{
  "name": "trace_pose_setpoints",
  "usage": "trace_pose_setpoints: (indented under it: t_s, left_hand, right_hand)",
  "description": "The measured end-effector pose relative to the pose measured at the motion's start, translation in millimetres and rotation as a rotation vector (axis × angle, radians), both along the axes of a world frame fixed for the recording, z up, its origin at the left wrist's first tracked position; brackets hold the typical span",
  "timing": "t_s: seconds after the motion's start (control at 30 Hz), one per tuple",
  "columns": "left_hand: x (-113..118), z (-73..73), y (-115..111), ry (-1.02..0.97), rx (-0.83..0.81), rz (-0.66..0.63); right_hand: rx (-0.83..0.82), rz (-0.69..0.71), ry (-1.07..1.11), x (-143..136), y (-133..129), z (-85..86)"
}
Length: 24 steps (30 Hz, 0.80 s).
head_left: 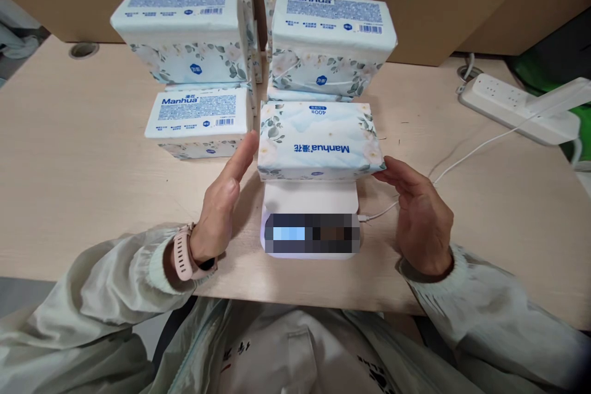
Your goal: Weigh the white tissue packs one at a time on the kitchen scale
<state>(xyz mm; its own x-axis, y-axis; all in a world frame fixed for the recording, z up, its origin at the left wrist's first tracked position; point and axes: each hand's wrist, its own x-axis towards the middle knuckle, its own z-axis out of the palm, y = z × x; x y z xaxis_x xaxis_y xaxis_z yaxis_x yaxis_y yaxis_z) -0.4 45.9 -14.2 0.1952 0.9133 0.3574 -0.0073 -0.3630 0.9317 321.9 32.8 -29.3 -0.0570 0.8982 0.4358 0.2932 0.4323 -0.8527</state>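
Observation:
A floral Manhua tissue pack (321,141) rests on a small white scale (311,197), whose display is pixelated. My left hand (224,203) is upright at the pack's left side, fingers stretched and palm facing it, with nothing held. At the right, my right hand (418,212) has its fingertips at the pack's lower right corner, the fingers extended and not wrapped round it. Whether the fingertips press on the pack is hard to tell. Behind stand two stacks of similar packs, a left stack (180,31) and a right stack (332,43).
A white power strip (517,108) lies at the right of the wooden table (92,197). A white cable (480,151) runs to the scale's right side. Brown cardboard (429,0) stands behind the stacks. Cable holes are at the back left and back right.

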Motion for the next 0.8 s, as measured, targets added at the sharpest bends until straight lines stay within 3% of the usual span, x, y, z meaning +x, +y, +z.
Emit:
trace_pose_setpoints:
  t_s: [0.6, 0.8]
  left_hand:
    - [-0.9, -0.6, 0.1, 0.027, 0.006, 0.048]
    - [1.5, 4.8, 0.7, 0.03, -0.005, 0.174]
  right_hand:
    - [-0.002, 0.01, 0.053, -3.7, 1.3, 1.9]
    - [0.026, 0.03, 0.068, -4.6, 2.5, 2.4]
